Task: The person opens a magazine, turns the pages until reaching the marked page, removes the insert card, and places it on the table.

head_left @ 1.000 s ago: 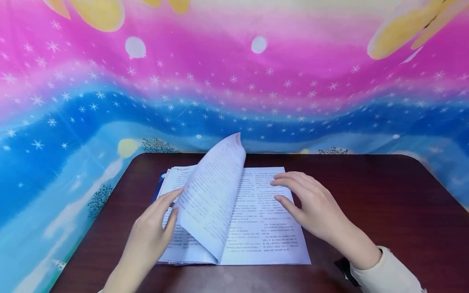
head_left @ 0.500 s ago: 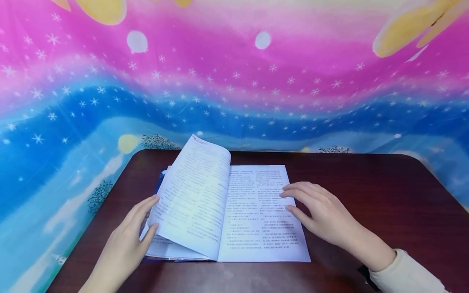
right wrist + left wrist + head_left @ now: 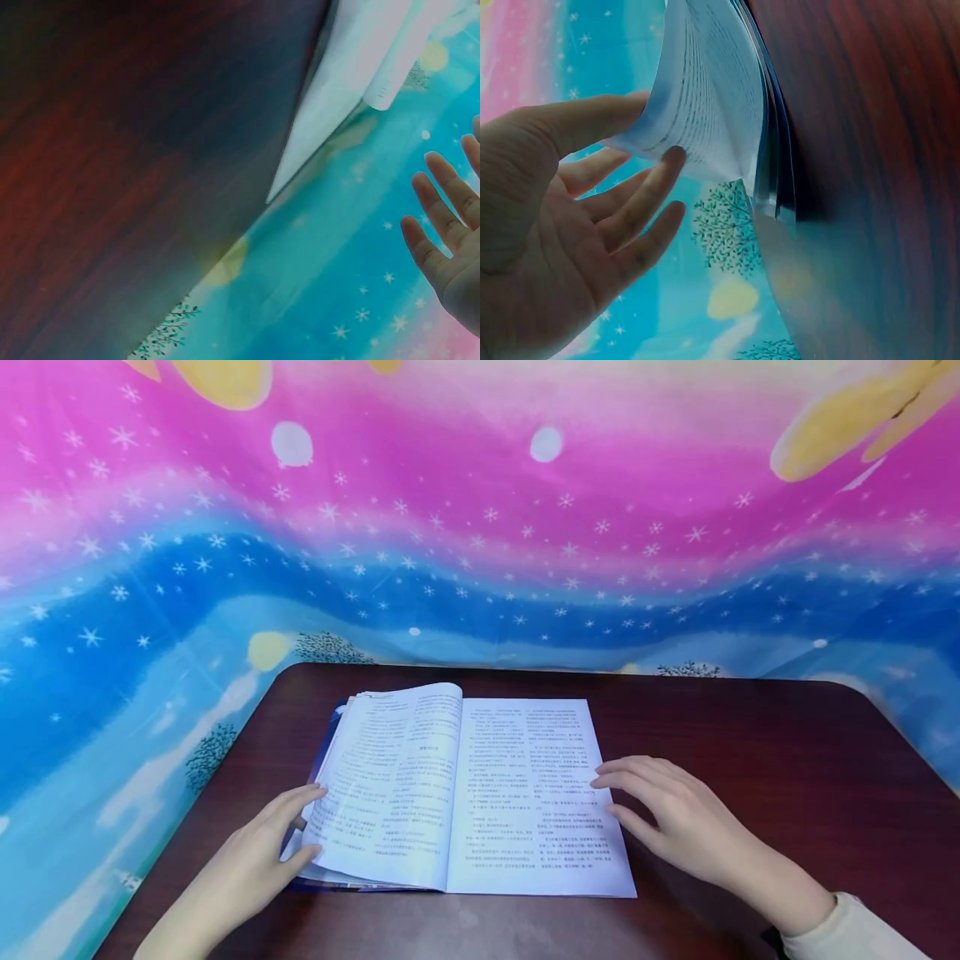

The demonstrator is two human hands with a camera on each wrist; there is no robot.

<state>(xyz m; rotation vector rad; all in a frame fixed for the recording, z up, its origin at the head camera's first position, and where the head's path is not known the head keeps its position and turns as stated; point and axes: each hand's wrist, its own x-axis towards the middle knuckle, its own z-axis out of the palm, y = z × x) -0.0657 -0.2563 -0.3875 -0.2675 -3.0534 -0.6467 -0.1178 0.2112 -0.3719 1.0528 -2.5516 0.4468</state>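
An open magazine (image 3: 525,793) with printed white pages lies on the dark table. Its left-hand page (image 3: 382,777) bows up near the spine. Along that page's outer edge is my left hand (image 3: 240,852), thumb and fingers spread and touching the paper. In the left wrist view the thumb (image 3: 592,120) meets the curved page (image 3: 712,97), with fingertips beside its lower part; the index finger is partly hidden. My right hand (image 3: 667,814) hovers at the magazine's right edge, fingers loosely bent and holding nothing. In the right wrist view its fingers (image 3: 442,202) stand apart from the magazine.
The dark reddish-brown table (image 3: 750,735) has rounded far corners. Behind it and down its left side hangs a pink and blue cloth (image 3: 480,527) with snowflakes. A blue cover (image 3: 330,735) shows under the magazine's left pages.
The lifted page has swung over to the left and come down onto the left side. My left hand has moved left and lower with it; the right hand has drifted right and lower.
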